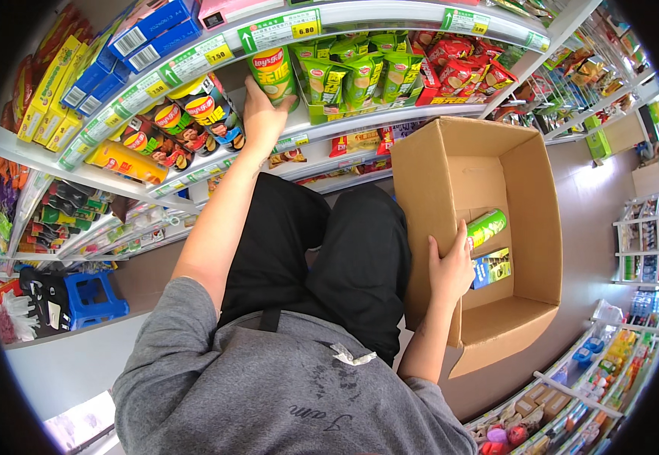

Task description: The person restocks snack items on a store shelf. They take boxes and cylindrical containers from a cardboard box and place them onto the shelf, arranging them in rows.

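Observation:
My left hand (pixel 267 111) is wrapped around the lower part of a green Lay's chip canister (pixel 273 71), which stands upright on the shelf (pixel 301 128). Dark Lay's canisters (pixel 207 116) stand to its left, and a display box of green snack bags (pixel 344 79) is close on its right. My right hand (pixel 450 267) grips the near side rim of an open cardboard box (pixel 420 227), fingers over the edge. Inside the box lie another green canister (pixel 487 228) and a blue-and-green packet (pixel 491 268), both partly hidden by that hand.
Red snack bags (pixel 460 62) fill the shelf's right part. Above, a price-label rail (pixel 284 31) runs along the upper shelf, with blue boxes (pixel 156 34) on it. A blue plastic stool (pixel 93 298) stands at left. Stocked shelving (pixel 580 392) lines the lower right.

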A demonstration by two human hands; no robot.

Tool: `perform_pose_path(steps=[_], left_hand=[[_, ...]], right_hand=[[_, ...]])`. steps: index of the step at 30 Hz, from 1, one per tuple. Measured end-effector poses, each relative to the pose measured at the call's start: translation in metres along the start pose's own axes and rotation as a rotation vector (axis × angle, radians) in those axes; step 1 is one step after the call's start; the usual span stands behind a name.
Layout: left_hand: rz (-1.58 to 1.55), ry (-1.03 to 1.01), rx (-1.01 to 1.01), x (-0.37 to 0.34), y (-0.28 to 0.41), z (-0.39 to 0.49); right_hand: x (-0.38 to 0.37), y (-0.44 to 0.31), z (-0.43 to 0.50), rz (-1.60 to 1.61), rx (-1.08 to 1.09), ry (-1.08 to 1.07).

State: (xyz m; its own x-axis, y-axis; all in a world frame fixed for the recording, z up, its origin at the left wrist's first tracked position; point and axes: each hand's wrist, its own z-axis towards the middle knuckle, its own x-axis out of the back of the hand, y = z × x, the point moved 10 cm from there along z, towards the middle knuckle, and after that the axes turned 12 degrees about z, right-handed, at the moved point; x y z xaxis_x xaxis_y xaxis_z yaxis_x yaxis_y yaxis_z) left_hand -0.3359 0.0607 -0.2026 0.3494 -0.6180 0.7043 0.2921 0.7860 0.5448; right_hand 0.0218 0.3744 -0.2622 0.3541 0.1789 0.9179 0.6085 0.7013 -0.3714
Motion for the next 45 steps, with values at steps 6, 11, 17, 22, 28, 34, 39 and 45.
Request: perform_pose_path(steps=[6, 11, 17, 22, 28, 34, 39, 45], left_hand=[[0.001, 0.043, -0.038, 0.001, 0.001, -0.008], [0.012, 0.068, -0.084, 0.005, 0.01, -0.018], [0.266, 0.107, -0.246, 0.004, 0.025, -0.032], [0.042, 0.013, -0.264, -0.001, 0.031, -0.073], [0.112, 0.087, -0.169, -0.007, -0.016, -0.026], [0.067, 0.076, -0.133, -0.008, 0.006, -0.009], [0.161, 0.117, -0.155, -0.003, 0.01, -0.017], [0.112, 0.022, -0.4, 0.009, 0.069, -0.118]], right_hand=[[-0.002, 0.003, 0.001, 0.03, -0.05, -0.025], [0.001, 0.001, -0.001, 0.028, -0.051, 0.0], [0.001, 0.007, -0.002, 0.183, -0.031, -0.038], [0.054, 0.022, 0.012, 0.533, -0.048, -0.038], [0.084, 0.096, 0.065, 0.074, -0.232, -0.118], [-0.023, 0.183, 0.112, -0.007, -0.339, -0.426], [-0.106, 0.221, 0.104, 0.035, -0.634, -0.532], [-0.12, 0.228, 0.083, 0.31, -0.707, -0.254]])
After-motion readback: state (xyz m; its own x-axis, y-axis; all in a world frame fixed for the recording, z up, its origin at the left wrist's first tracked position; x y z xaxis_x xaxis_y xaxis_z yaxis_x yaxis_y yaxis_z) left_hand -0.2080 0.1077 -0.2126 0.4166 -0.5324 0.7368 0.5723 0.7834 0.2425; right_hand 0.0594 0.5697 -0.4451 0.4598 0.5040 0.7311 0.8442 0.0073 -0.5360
